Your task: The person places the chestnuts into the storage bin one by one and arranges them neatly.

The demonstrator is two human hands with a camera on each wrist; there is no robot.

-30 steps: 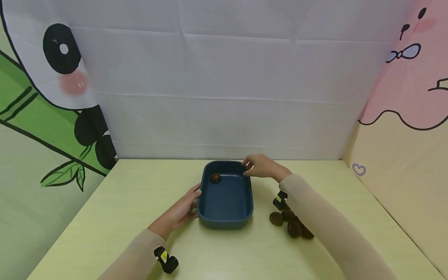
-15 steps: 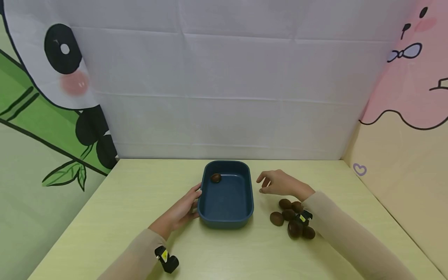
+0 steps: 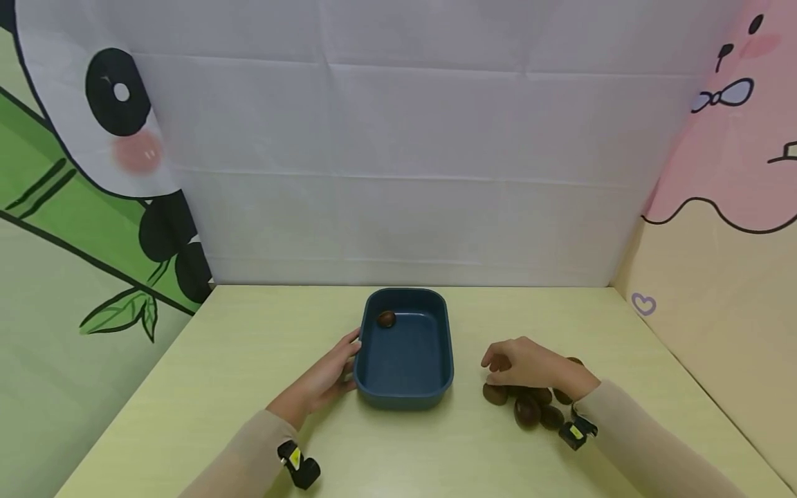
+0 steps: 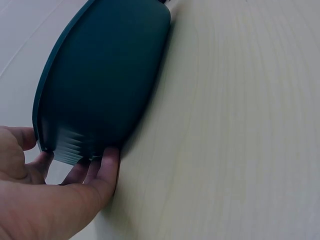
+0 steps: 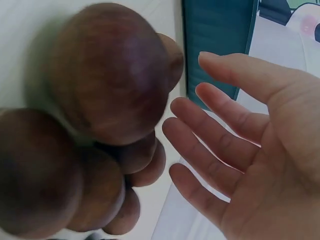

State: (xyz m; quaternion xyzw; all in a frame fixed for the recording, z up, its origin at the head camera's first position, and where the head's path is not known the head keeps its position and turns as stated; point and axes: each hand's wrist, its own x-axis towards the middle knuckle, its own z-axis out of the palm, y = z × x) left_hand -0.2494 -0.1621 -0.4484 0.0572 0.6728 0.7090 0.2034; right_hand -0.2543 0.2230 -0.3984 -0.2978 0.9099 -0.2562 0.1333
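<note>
Brown nuts point(image 3: 527, 413) had the right hand point(image 3: 528, 363) nearer, relaxed, unladen; the left hand point(image 3: 322, 380) still gripped the blue tray point(image 3: 407, 360).

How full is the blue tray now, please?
Nearly empty: in the head view, one brown rounded object lies inside the blue tray, and the rest of its floor is bare.

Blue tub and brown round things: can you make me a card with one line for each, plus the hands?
Blue tub: on the table
Inside it: one brown round thing, left side, towards the far end
Brown pile: right of the tub, partly hidden
Left hand: touches the tub's side
Right hand: by the pile, holding nothing
</note>
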